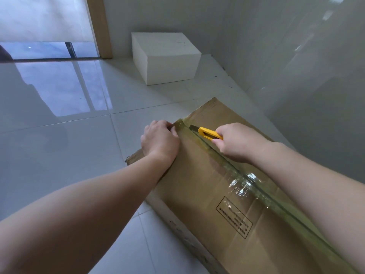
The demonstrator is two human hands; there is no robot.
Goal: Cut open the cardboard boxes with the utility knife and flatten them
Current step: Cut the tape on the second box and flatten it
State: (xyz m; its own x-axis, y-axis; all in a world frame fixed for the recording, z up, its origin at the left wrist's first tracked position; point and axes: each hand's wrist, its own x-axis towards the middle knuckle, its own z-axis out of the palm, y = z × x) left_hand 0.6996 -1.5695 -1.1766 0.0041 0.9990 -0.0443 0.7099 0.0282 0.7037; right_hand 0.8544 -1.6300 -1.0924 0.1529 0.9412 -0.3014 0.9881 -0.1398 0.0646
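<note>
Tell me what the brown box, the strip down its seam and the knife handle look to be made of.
Brown box: corrugated cardboard by its look, matte, with creases and a frayed corner. Seam strip: clear plastic packing tape, glossy; it wrinkles and throws bright glare. Utility knife in the right hand: yellow handle, probably moulded plastic, smooth; blade tip dark, likely metal. The left hand grips the box's far edge.

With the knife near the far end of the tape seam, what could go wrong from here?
1. The left hand grips the brown box at its far edge, close to the yellow utility knife; a slip could cut its fingers.
2. The blade sits by the box end, so it may run off and scratch the floor tile.
3. Wrinkled tape may snag the blade.
</note>
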